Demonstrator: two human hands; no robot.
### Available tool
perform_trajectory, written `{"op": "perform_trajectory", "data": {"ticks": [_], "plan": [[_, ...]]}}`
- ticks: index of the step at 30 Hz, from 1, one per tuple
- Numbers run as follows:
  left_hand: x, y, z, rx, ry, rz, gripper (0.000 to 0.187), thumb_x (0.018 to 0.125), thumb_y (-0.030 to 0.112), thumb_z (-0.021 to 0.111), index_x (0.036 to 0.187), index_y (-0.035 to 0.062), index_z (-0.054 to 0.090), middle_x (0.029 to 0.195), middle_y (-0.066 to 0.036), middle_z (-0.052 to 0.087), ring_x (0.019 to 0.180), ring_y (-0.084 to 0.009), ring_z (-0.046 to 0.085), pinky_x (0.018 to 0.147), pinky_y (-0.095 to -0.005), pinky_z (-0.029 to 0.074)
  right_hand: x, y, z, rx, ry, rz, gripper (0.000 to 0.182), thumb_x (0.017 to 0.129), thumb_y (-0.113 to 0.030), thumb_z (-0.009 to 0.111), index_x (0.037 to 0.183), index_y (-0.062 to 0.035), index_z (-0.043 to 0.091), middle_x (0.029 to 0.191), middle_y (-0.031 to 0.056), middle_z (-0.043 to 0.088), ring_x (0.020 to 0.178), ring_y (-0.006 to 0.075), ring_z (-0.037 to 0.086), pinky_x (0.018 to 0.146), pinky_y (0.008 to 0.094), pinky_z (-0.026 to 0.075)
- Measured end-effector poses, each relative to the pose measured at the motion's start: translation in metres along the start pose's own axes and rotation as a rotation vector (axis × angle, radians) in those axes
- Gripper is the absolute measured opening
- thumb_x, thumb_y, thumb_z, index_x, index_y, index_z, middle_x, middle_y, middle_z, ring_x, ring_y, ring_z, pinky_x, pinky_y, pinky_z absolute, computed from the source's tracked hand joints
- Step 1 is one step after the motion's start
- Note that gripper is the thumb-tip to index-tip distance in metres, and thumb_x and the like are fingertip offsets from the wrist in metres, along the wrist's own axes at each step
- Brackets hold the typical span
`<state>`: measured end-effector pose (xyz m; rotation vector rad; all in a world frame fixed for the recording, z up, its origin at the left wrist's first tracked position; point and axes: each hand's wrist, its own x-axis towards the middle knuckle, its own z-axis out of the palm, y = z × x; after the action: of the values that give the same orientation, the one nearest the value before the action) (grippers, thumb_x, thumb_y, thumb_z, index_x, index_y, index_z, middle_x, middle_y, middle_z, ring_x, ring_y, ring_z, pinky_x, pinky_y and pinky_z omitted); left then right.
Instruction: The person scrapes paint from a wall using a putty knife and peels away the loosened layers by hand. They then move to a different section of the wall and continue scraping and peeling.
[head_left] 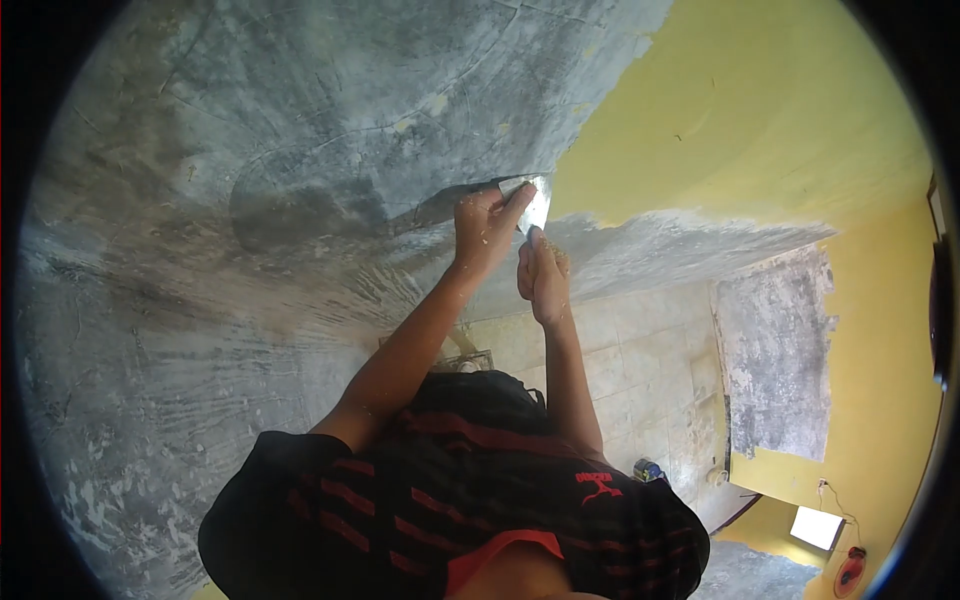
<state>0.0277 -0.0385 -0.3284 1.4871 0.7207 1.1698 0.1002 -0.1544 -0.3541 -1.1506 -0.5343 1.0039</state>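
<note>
A scraper (541, 204) with a wide, shiny metal blade lies against the wall, at the edge where yellow paint meets bare grey plaster. My right hand (546, 278) is closed around its handle, most of which is hidden by the fingers. My left hand (484, 232) grips the blade from the left side, with the thumb laid over the metal. Small pale flakes cling to both hands and forearms. The yellow paint (740, 120) continues to the right of the blade, and scraped grey plaster (330, 110) spreads to the left.
Pale floor tiles (620, 350) show below the wall. A small dark-blue can-like object (648, 470) stands on the floor. Farther right, another wall carries a grey scraped patch (775, 350). A white panel (817, 527) and a red round object (850, 572) with a cord are at lower right.
</note>
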Motion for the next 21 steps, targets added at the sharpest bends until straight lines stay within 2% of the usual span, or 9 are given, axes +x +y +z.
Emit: {"op": "perform_trajectory", "data": {"ticks": [5, 7, 10, 11, 14, 16, 18, 19, 21], "plan": [[0.009, 0.007, -0.002, 0.047, -0.041, 0.031, 0.053, 0.095, 0.033, 0.079, 0.061, -0.0037, 0.06, 0.052, 0.001, 0.043, 0.057, -0.0067, 0.035, 0.049, -0.0344, 0.029, 0.008, -0.012, 0.003, 0.04, 0.001, -0.006, 0.05, 0.112, -0.045, 0.052, 0.072, -0.0143, 0.051, 0.055, -0.0074, 0.04, 0.041, 0.0042, 0.031, 0.038, 0.0241, 0.021], [0.011, 0.02, -0.002, 0.218, -0.026, 0.083, 0.053, 0.097, 0.032, 0.077, 0.062, -0.0032, 0.058, 0.054, 0.002, 0.041, 0.057, -0.0064, 0.035, 0.049, -0.0337, 0.028, 0.006, -0.011, 0.004, 0.055, -0.015, -0.003, 0.051, 0.112, -0.046, 0.052, 0.071, -0.014, 0.051, 0.054, -0.0068, 0.04, 0.04, 0.0044, 0.031, 0.037, 0.0243, 0.021], [0.004, 0.041, 0.0, 0.092, -0.02, 0.051, 0.054, 0.098, 0.032, 0.076, 0.062, -0.0033, 0.056, 0.055, 0.002, 0.04, 0.058, -0.0066, 0.034, 0.049, -0.0338, 0.028, 0.004, -0.014, 0.012, 0.117, -0.023, 0.061, 0.052, 0.111, -0.046, 0.051, 0.07, -0.0143, 0.049, 0.053, -0.0065, 0.035, 0.038, 0.0061, 0.029, 0.035, 0.0242, 0.02], [0.007, 0.011, 0.001, 0.106, -0.008, 0.058, 0.052, 0.098, 0.033, 0.075, 0.065, -0.0041, 0.059, 0.056, 0.002, 0.041, 0.058, -0.0063, 0.035, 0.05, -0.0333, 0.029, 0.004, -0.011, 0.013, 0.1, 0.017, 0.054, 0.053, 0.111, -0.048, 0.052, 0.07, -0.0141, 0.05, 0.052, -0.0058, 0.038, 0.038, 0.0059, 0.031, 0.036, 0.0245, 0.021], [0.004, 0.009, 0.002, 0.021, -0.034, -0.028, 0.052, 0.098, 0.032, 0.076, 0.064, -0.0032, 0.058, 0.056, 0.003, 0.042, 0.06, -0.0055, 0.036, 0.05, -0.0323, 0.03, 0.009, -0.001, 0.002, 0.029, 0.044, 0.016, 0.055, 0.11, -0.051, 0.053, 0.069, -0.0136, 0.051, 0.051, -0.0053, 0.04, 0.039, 0.0057, 0.033, 0.038, 0.0249, 0.021], [0.006, 0.006, 0.0, 0.119, -0.052, -0.012, 0.054, 0.099, 0.033, 0.076, 0.063, -0.0028, 0.056, 0.056, 0.004, 0.042, 0.061, -0.0048, 0.037, 0.051, -0.0311, 0.031, 0.01, -0.004, 0.003, 0.059, 0.022, 0.062, 0.057, 0.11, -0.052, 0.053, 0.068, -0.0139, 0.05, 0.051, -0.0057, 0.04, 0.04, 0.0054, 0.032, 0.038, 0.0252, 0.02], [0.006, 0.008, 0.009, -0.122, -0.009, -0.03, 0.053, 0.099, 0.034, 0.076, 0.064, -0.0026, 0.058, 0.058, 0.005, 0.045, 0.062, -0.0047, 0.038, 0.052, -0.0306, 0.032, 0.014, -0.021, 0.003, 0.002, 0.01, 0.023, 0.058, 0.11, -0.053, 0.053, 0.066, -0.0142, 0.049, 0.052, -0.0057, 0.04, 0.04, 0.0056, 0.032, 0.038, 0.0252, 0.02], [0.009, 0.015, 0.008, -0.121, -0.015, -0.036, 0.053, 0.099, 0.034, 0.076, 0.064, -0.0026, 0.058, 0.058, 0.005, 0.045, 0.062, -0.0047, 0.038, 0.052, -0.0306, 0.032, 0.014, -0.028, 0.003, -0.068, -0.004, -0.013, 0.059, 0.109, -0.054, 0.052, 0.065, -0.0145, 0.048, 0.052, -0.0058, 0.039, 0.04, 0.0059, 0.032, 0.038, 0.0252, 0.021], [0.014, 0.026, 0.003, -0.044, -0.044, -0.026, 0.051, 0.099, 0.035, 0.076, 0.067, -0.0023, 0.062, 0.061, 0.005, 0.05, 0.063, -0.0046, 0.039, 0.053, -0.0302, 0.033, 0.013, -0.022, 0.005, -0.021, -0.013, 0.023, 0.061, 0.109, -0.054, 0.052, 0.064, -0.0148, 0.046, 0.051, -0.0057, 0.038, 0.04, 0.0062, 0.031, 0.038, 0.0256, 0.021]]}}
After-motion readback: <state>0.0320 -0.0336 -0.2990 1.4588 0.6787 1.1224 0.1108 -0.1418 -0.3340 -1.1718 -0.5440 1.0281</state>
